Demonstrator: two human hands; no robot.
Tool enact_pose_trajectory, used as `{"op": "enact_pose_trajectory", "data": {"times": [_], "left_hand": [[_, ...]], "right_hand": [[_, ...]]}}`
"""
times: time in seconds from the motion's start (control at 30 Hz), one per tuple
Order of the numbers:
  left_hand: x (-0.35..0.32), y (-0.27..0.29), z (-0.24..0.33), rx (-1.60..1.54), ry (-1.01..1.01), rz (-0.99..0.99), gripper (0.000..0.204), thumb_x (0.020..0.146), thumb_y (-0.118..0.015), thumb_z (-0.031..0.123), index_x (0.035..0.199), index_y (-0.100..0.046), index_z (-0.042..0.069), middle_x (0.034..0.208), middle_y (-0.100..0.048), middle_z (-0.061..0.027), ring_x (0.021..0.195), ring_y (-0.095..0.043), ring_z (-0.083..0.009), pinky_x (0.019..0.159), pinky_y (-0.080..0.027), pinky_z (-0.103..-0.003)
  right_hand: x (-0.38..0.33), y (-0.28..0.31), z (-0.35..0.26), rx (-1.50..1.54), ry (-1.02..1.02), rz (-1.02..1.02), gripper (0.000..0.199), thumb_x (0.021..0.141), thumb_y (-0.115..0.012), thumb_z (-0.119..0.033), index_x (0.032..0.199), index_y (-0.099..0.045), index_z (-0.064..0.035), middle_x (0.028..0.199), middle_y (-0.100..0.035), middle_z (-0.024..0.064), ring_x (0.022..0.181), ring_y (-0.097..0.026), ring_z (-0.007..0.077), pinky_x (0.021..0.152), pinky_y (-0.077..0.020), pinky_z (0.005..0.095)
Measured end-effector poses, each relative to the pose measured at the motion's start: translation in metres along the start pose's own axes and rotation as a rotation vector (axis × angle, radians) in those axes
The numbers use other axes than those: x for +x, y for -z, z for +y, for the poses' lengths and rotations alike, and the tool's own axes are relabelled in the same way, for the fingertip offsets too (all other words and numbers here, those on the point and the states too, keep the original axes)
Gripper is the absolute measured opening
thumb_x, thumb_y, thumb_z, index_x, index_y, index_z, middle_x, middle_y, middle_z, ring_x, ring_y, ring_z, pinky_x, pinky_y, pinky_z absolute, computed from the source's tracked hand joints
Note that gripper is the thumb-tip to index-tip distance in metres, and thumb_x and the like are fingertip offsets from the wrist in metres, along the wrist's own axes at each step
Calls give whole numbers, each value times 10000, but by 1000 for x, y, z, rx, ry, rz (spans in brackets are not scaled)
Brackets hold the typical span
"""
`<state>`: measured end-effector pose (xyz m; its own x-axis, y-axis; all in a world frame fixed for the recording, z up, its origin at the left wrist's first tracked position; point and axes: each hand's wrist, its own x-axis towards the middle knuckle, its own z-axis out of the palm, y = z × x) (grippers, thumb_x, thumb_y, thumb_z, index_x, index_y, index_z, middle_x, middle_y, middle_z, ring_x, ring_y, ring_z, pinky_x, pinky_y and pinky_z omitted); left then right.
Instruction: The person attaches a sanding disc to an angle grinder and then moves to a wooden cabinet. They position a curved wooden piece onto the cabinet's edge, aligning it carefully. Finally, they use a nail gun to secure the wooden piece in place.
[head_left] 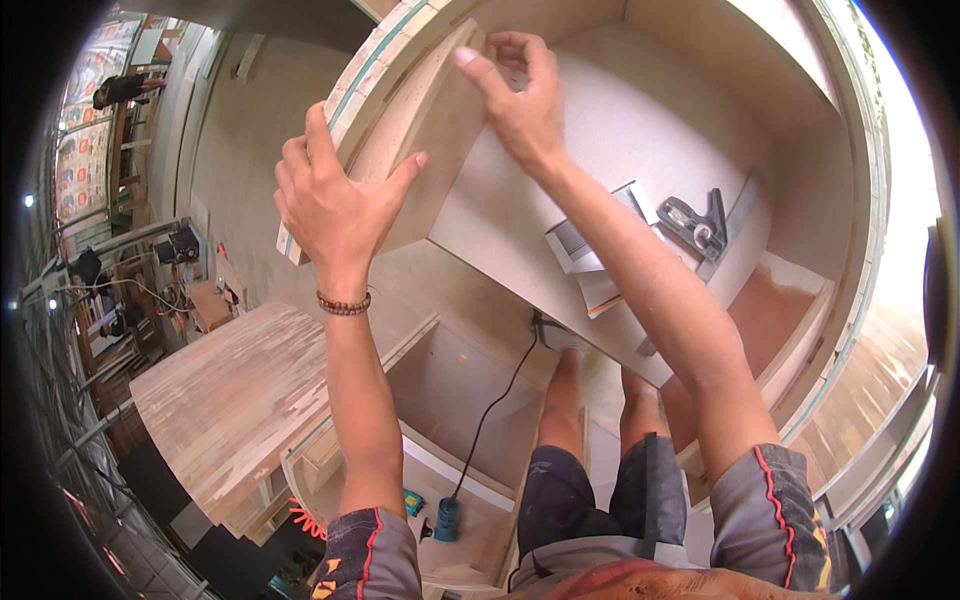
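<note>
A curved-edged wooden cabinet [700,60] stands before me, with a teal line along its plywood rim. My left hand [335,205] straddles its left edge: the fingers rest over the rim, and the thumb presses the inner face of a pale wooden board [430,130] beside that rim. Near the board's far end is my right hand [525,100], thumb against the board's edge and fingers loosely bent, apart from the thumb. I see nothing held in it. Inside, on the cabinet's flat panel, lie a black spring clamp [695,225], a metal straightedge [735,225] and a grey-white box [575,245], partly behind my right forearm.
At lower left stands a striped laminated wood top [235,400]. Below, another cabinet carcass [450,390] holds a teal corded power tool [446,520], its black cable [490,410] running up toward my feet. An orange coiled hose [308,520] lies beside it. A person [125,90] is far left.
</note>
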<state>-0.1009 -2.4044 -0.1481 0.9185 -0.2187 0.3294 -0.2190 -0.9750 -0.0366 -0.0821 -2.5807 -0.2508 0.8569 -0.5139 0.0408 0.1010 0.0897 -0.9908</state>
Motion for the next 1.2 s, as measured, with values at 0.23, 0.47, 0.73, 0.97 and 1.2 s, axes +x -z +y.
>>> {"op": "enact_pose_trajectory", "data": {"times": [0.23,0.47,0.73,0.97,1.2], "left_hand": [[0,-1,0,34,-4,13,1034,573,-956,530,1426,-522,138,1146,-621,-128,1057,-629,-349,872,-511,-506],[1,-2,1,56,-17,44,1032,557,-958,538,1415,-540,148,1154,-627,-118,1070,-637,-343,880,-523,-497],[-1,-3,3,51,20,60,1027,540,-962,521,1410,-558,155,1169,-642,-100,1082,-643,-329,883,-535,-497],[-2,-6,2,11,4,100,1016,537,-963,521,1403,-573,162,1185,-644,-96,1097,-646,-330,900,-537,-492],[-3,-6,-3,-13,-23,99,1028,541,-961,521,1424,-569,174,1200,-645,-103,1099,-647,-326,903,-538,-492]], "right_hand": [[-4,-14,-26,53,-339,21,1140,710,-824,-661,1475,-327,22,1451,-312,291,1320,-453,430,1052,-476,508],[-13,-26,-17,312,-557,9,1352,654,-836,-677,1578,-126,9,1499,-242,327,1407,-352,473,1098,-436,560],[-19,-26,-8,194,-453,-7,1354,616,-851,-711,1551,-192,13,1506,-245,312,1442,-290,480,1116,-411,574],[-12,-16,-7,139,-429,-53,1349,606,-854,-738,1522,-233,34,1477,-277,289,1445,-302,466,1098,-452,562],[-12,-17,-9,108,-392,-61,1355,597,-862,-735,1513,-242,48,1456,-295,278,1436,-315,458,1097,-457,545]]}}
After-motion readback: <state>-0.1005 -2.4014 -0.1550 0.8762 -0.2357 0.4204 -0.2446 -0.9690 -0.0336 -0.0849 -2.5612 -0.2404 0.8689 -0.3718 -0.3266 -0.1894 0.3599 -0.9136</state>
